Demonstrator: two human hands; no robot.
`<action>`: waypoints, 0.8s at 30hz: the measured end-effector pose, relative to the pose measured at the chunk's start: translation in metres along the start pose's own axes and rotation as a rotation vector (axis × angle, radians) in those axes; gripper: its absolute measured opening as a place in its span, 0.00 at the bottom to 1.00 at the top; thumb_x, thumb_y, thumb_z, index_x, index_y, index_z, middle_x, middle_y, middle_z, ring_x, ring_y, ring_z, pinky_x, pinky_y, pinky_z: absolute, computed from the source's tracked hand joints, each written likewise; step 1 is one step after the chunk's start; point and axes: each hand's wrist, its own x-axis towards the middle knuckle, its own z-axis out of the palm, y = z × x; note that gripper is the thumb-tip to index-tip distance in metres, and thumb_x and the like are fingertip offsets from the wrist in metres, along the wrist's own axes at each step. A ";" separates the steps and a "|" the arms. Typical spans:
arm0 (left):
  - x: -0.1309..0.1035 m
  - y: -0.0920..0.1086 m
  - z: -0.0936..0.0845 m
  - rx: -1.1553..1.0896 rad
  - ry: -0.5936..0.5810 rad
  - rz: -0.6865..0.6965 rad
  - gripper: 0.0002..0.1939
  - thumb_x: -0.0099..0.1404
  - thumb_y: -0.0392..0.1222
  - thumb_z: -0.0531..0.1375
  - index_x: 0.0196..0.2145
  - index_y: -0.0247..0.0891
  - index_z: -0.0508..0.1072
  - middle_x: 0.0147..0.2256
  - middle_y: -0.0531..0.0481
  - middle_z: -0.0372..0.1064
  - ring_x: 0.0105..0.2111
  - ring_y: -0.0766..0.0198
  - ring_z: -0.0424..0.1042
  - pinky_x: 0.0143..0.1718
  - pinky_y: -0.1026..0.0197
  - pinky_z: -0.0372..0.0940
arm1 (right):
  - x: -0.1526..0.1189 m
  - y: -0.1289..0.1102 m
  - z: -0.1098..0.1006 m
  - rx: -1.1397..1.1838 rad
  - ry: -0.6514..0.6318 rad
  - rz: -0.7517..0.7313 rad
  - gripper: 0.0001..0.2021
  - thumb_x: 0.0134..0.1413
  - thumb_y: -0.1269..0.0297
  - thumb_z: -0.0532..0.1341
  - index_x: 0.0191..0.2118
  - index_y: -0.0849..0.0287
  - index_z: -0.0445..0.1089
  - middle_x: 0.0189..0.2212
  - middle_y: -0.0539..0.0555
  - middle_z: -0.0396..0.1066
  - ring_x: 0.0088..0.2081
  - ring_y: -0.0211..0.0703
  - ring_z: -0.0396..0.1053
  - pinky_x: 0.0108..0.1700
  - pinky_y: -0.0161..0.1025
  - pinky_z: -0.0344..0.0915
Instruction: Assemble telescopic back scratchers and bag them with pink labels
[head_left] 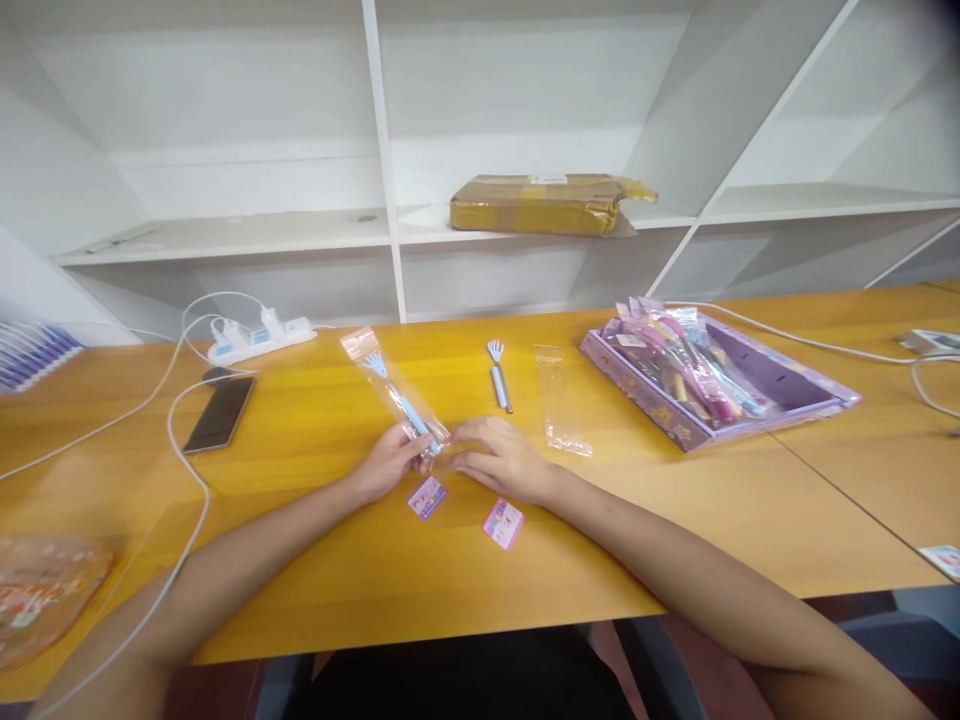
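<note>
My left hand is closed round the lower end of a clear plastic bag with a light-blue back scratcher inside. The scratcher's claw points up and to the left. Beside the bag's lower end, my right hand has its fingers apart; whether they touch the plastic I cannot tell. A second blue back scratcher lies unwrapped past my right hand, with a flat, clear bag to its right. Two small printed cards, one purple and one pink, lie on the table below my hands.
A purple display box of wrapped items stands at the right. Left are a phone, a power strip, loose white cables and an orange printed packet. A taped carton sits on the shelf behind.
</note>
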 end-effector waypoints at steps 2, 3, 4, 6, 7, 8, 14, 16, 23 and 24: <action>0.000 0.000 -0.001 0.072 -0.033 -0.001 0.21 0.63 0.55 0.71 0.43 0.35 0.76 0.31 0.51 0.72 0.25 0.68 0.67 0.28 0.65 0.64 | 0.001 -0.002 -0.002 -0.007 0.014 -0.027 0.08 0.72 0.62 0.60 0.47 0.48 0.78 0.53 0.56 0.76 0.57 0.49 0.71 0.54 0.48 0.68; 0.000 0.000 -0.002 0.109 -0.053 -0.001 0.21 0.63 0.55 0.71 0.43 0.35 0.76 0.31 0.51 0.73 0.25 0.68 0.68 0.29 0.64 0.65 | 0.001 -0.003 -0.003 0.000 0.006 -0.036 0.09 0.73 0.61 0.59 0.47 0.48 0.78 0.53 0.56 0.76 0.57 0.48 0.71 0.54 0.47 0.68; -0.001 -0.001 -0.002 0.143 -0.073 0.003 0.21 0.62 0.55 0.72 0.43 0.35 0.77 0.31 0.51 0.73 0.27 0.66 0.69 0.31 0.63 0.66 | 0.002 -0.005 -0.003 0.010 -0.008 -0.039 0.09 0.73 0.61 0.59 0.47 0.48 0.77 0.52 0.56 0.76 0.57 0.48 0.71 0.54 0.47 0.68; -0.003 0.000 -0.001 0.200 -0.118 0.010 0.21 0.61 0.54 0.72 0.43 0.36 0.77 0.32 0.50 0.74 0.29 0.63 0.71 0.35 0.61 0.67 | 0.003 -0.008 -0.002 0.038 -0.036 -0.022 0.09 0.73 0.59 0.59 0.47 0.49 0.77 0.51 0.56 0.76 0.55 0.48 0.72 0.53 0.47 0.68; -0.004 0.000 -0.001 0.224 -0.139 0.012 0.20 0.62 0.55 0.72 0.43 0.36 0.77 0.32 0.50 0.75 0.30 0.63 0.72 0.36 0.61 0.68 | 0.004 -0.009 -0.001 0.056 -0.036 -0.001 0.08 0.73 0.58 0.59 0.46 0.50 0.76 0.50 0.56 0.76 0.54 0.48 0.72 0.52 0.47 0.68; -0.006 0.001 -0.001 0.247 -0.162 0.009 0.20 0.64 0.56 0.70 0.42 0.36 0.77 0.32 0.50 0.74 0.31 0.62 0.72 0.36 0.60 0.68 | 0.005 -0.010 0.001 0.073 -0.024 0.028 0.08 0.72 0.57 0.60 0.45 0.51 0.76 0.49 0.57 0.76 0.52 0.49 0.72 0.51 0.48 0.68; -0.012 0.004 0.000 0.286 -0.267 0.009 0.21 0.68 0.58 0.66 0.44 0.37 0.75 0.31 0.51 0.70 0.30 0.63 0.69 0.33 0.62 0.65 | 0.008 -0.012 0.009 0.120 0.077 0.155 0.11 0.69 0.56 0.63 0.36 0.54 0.69 0.40 0.57 0.71 0.43 0.48 0.68 0.46 0.45 0.67; -0.012 0.004 0.001 0.349 -0.250 0.013 0.20 0.63 0.54 0.71 0.44 0.37 0.75 0.33 0.51 0.70 0.31 0.64 0.68 0.33 0.63 0.64 | 0.009 -0.012 0.009 0.127 0.072 0.163 0.11 0.69 0.56 0.62 0.36 0.55 0.67 0.40 0.57 0.71 0.42 0.47 0.68 0.45 0.44 0.67; -0.009 0.004 0.007 0.380 -0.204 -0.016 0.20 0.65 0.54 0.69 0.42 0.35 0.75 0.33 0.51 0.72 0.33 0.63 0.70 0.37 0.60 0.65 | 0.005 -0.009 0.009 0.262 0.026 0.294 0.12 0.70 0.53 0.62 0.43 0.55 0.64 0.41 0.55 0.71 0.38 0.43 0.70 0.40 0.40 0.67; -0.009 0.005 0.007 0.360 -0.203 -0.031 0.20 0.65 0.55 0.69 0.43 0.35 0.75 0.34 0.50 0.73 0.32 0.63 0.70 0.37 0.60 0.66 | 0.005 -0.009 0.009 0.295 0.007 0.345 0.13 0.69 0.51 0.62 0.46 0.55 0.63 0.40 0.54 0.71 0.36 0.42 0.70 0.38 0.39 0.66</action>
